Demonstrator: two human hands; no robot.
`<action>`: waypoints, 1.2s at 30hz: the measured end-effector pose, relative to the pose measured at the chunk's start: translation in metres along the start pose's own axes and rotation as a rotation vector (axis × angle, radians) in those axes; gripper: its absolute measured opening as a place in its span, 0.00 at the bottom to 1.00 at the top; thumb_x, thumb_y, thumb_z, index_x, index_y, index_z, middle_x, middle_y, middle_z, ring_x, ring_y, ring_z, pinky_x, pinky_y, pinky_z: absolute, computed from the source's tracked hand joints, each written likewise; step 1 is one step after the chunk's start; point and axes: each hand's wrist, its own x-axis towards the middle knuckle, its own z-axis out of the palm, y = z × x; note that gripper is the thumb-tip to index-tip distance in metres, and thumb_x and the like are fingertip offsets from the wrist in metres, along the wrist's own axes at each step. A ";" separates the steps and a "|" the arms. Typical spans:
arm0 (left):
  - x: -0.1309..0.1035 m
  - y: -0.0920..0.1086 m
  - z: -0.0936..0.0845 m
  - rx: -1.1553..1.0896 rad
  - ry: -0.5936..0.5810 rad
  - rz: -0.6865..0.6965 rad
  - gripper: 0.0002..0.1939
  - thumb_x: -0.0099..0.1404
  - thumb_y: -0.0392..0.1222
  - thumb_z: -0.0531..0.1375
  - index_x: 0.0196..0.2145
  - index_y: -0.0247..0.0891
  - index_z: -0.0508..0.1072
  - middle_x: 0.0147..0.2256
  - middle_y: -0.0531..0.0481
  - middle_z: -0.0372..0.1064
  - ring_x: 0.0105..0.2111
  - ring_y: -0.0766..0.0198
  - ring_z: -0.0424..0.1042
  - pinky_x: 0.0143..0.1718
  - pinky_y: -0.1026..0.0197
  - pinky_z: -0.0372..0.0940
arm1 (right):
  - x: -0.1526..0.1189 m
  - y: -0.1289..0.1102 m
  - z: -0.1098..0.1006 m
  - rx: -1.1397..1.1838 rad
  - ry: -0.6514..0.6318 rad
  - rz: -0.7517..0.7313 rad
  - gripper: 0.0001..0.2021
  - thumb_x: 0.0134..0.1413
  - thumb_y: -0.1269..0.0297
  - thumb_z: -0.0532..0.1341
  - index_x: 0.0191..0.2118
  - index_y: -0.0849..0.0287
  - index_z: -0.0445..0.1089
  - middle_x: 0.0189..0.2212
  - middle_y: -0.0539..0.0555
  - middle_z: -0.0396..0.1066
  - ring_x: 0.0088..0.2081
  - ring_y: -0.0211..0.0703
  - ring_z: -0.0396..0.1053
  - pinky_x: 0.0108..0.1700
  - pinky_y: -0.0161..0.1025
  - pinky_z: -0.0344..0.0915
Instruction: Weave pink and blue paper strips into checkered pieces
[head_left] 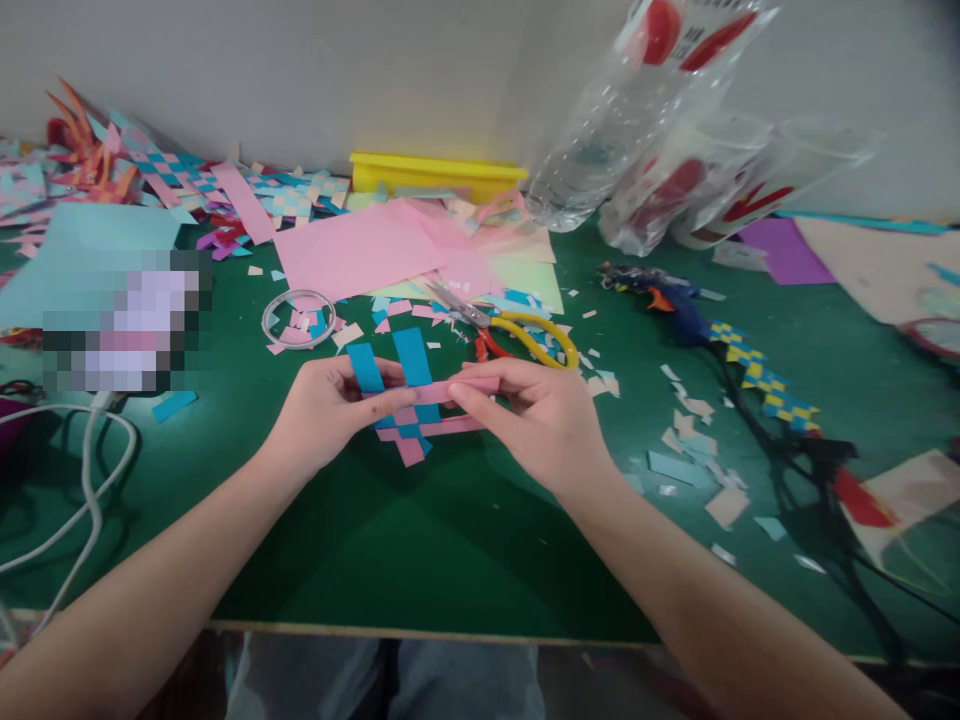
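Both hands work a small paper weave (411,420) of blue & pink strips, held just above the green bench (450,540) near its middle, a bit toward the front edge. Left hand (326,410) pinches the weave's left side, thumb on top of a blue strip; right hand (536,415) grips a pink strip (469,386) w/ thumb & fingers, laying it across the blue uprights. Judgement: step in hand looks like threading that pink strip over/under the blues. To do it well: keep left hand clamping finished rows flat so they don't slide, feed the strip straight, alternate vs the row below, then push it snug against the prior pink row w/o creasing. Scissors (517,335) w/ yellow handles lie just behind the hands; a wire ring (298,318) sits behind-left, pink paper sheets (360,250) further back, a glue gun (675,300) to the right, a yellow-blue woven band (765,385) nr the right edge. Scraps litter the bench; a stray scrap caught in the weave could throw the rows off.
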 end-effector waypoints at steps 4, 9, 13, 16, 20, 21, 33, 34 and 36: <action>0.000 -0.001 0.000 -0.002 0.022 -0.004 0.09 0.52 0.43 0.69 0.31 0.38 0.78 0.29 0.50 0.77 0.27 0.64 0.76 0.31 0.61 0.73 | 0.000 -0.002 0.002 -0.010 0.000 0.012 0.06 0.50 0.59 0.64 0.32 0.53 0.76 0.31 0.50 0.77 0.34 0.43 0.74 0.37 0.41 0.72; -0.001 0.000 -0.001 0.021 0.062 -0.021 0.12 0.50 0.43 0.70 0.33 0.37 0.79 0.30 0.49 0.78 0.28 0.63 0.76 0.32 0.61 0.74 | 0.000 -0.001 0.001 0.018 -0.040 0.051 0.07 0.52 0.59 0.63 0.34 0.55 0.74 0.31 0.50 0.77 0.35 0.41 0.74 0.37 0.39 0.70; -0.003 0.003 0.000 0.059 0.072 -0.002 0.12 0.52 0.44 0.69 0.35 0.37 0.79 0.31 0.49 0.78 0.28 0.62 0.77 0.31 0.61 0.74 | 0.002 0.004 -0.001 0.066 -0.063 0.045 0.17 0.51 0.57 0.63 0.47 0.55 0.69 0.30 0.50 0.75 0.39 0.43 0.73 0.38 0.39 0.69; -0.004 0.004 0.001 0.074 0.071 0.021 0.13 0.53 0.43 0.68 0.37 0.38 0.79 0.31 0.49 0.78 0.27 0.62 0.77 0.31 0.60 0.75 | 0.003 0.005 0.000 0.061 -0.101 0.022 0.19 0.51 0.56 0.64 0.48 0.55 0.68 0.29 0.49 0.72 0.36 0.42 0.72 0.39 0.40 0.68; -0.004 0.003 0.002 0.073 0.032 0.045 0.14 0.52 0.42 0.69 0.38 0.39 0.79 0.31 0.51 0.78 0.29 0.61 0.78 0.32 0.61 0.76 | 0.004 0.004 0.003 -0.047 -0.075 -0.127 0.09 0.49 0.57 0.66 0.36 0.54 0.73 0.34 0.50 0.71 0.38 0.40 0.70 0.44 0.41 0.68; -0.005 0.003 0.002 0.085 0.023 0.043 0.14 0.51 0.42 0.69 0.38 0.39 0.79 0.31 0.51 0.78 0.29 0.61 0.78 0.31 0.62 0.76 | 0.004 0.004 0.003 -0.057 -0.068 -0.161 0.08 0.48 0.58 0.66 0.34 0.54 0.73 0.35 0.51 0.70 0.39 0.40 0.70 0.45 0.42 0.67; -0.007 0.001 0.005 0.145 -0.016 0.177 0.18 0.57 0.45 0.66 0.46 0.39 0.75 0.37 0.51 0.77 0.36 0.61 0.77 0.36 0.62 0.74 | 0.001 0.009 0.005 -0.024 -0.002 -0.197 0.03 0.48 0.64 0.66 0.28 0.56 0.74 0.31 0.50 0.74 0.34 0.38 0.73 0.35 0.37 0.72; -0.006 0.000 0.004 0.158 0.003 0.213 0.19 0.58 0.44 0.64 0.47 0.38 0.73 0.39 0.49 0.77 0.38 0.61 0.77 0.38 0.61 0.74 | 0.002 0.009 0.004 -0.029 0.031 -0.205 0.02 0.48 0.65 0.66 0.28 0.56 0.74 0.31 0.50 0.74 0.35 0.39 0.73 0.34 0.36 0.72; -0.005 -0.002 0.002 0.224 0.060 0.282 0.19 0.62 0.44 0.61 0.50 0.37 0.69 0.41 0.48 0.76 0.40 0.62 0.75 0.40 0.60 0.72 | 0.005 0.010 -0.001 -0.035 0.117 -0.222 0.02 0.48 0.66 0.66 0.28 0.55 0.74 0.30 0.49 0.74 0.35 0.39 0.73 0.32 0.37 0.72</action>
